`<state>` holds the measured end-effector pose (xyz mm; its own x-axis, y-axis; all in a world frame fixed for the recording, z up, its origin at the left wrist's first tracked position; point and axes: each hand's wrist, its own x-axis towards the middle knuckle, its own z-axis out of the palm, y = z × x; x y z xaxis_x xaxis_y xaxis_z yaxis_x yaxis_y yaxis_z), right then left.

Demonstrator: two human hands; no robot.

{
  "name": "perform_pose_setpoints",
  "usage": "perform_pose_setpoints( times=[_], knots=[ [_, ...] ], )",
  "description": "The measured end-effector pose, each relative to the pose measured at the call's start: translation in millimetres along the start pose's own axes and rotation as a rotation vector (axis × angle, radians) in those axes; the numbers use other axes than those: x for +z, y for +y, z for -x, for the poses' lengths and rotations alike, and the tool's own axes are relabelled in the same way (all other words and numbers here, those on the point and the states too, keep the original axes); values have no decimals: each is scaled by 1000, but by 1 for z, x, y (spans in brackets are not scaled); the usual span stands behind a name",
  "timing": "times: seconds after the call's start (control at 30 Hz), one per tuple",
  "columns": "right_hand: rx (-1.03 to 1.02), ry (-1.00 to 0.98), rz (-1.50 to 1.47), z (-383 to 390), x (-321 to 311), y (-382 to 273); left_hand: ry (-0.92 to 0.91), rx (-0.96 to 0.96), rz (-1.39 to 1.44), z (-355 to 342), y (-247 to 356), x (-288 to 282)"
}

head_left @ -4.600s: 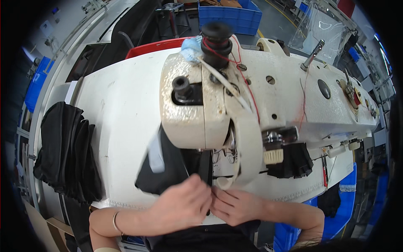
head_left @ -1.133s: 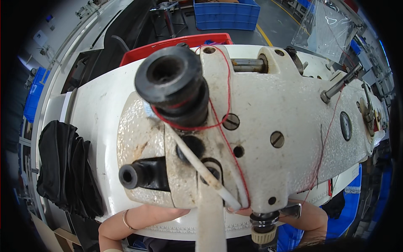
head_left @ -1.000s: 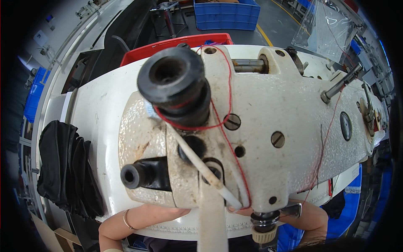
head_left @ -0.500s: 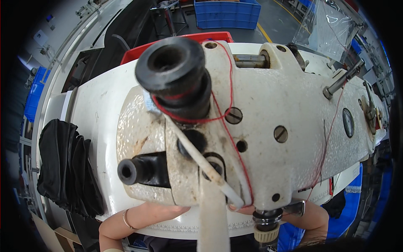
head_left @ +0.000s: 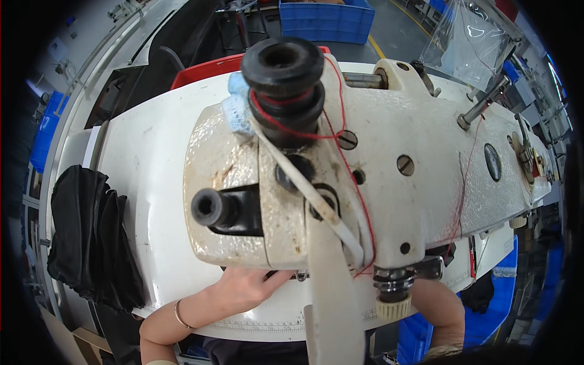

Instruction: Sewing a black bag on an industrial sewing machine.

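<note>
Sewing machine (head_left: 395, 201) stands on the white worktable (head_left: 164, 201); its head screens much of the work area. Left hand (head_left: 246, 291) sits at the near left edge of the machine, fingers bent, tips partly covered by the head; whether they grasp anything cannot be told. Right forearm (head_left: 439, 304) rises at the near right side of the machine; the right hand is hidden behind it, grip not determinable. Black fabric stack (head_left: 91, 237): left of the machine, well apart. Red thread (head_left: 344, 109): looped around the black knob (head_left: 281, 67) atop the machine.
</note>
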<state>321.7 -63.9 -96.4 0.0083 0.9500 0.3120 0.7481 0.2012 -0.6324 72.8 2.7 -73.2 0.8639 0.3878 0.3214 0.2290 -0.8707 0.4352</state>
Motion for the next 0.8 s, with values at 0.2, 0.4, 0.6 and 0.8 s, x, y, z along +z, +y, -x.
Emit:
perform_pose_setpoints(
  times=[0.2, 0.4, 0.6, 0.8],
  knots=[
    [-142, -206, 51, 1, -5, -4, 38, 54, -72, -4, 1, 1],
    [-244, -463, -96, 17, 32, 6, -20, -31, -52, -22, 0, -13],
    [-33, -289, -364, 16, 28, 10, 120, -214, 40, -38, 2, -28],
    [-495, -82, 294, -3, 10, -8, 287, 91, -195, -41, -20, -5]
  ],
)
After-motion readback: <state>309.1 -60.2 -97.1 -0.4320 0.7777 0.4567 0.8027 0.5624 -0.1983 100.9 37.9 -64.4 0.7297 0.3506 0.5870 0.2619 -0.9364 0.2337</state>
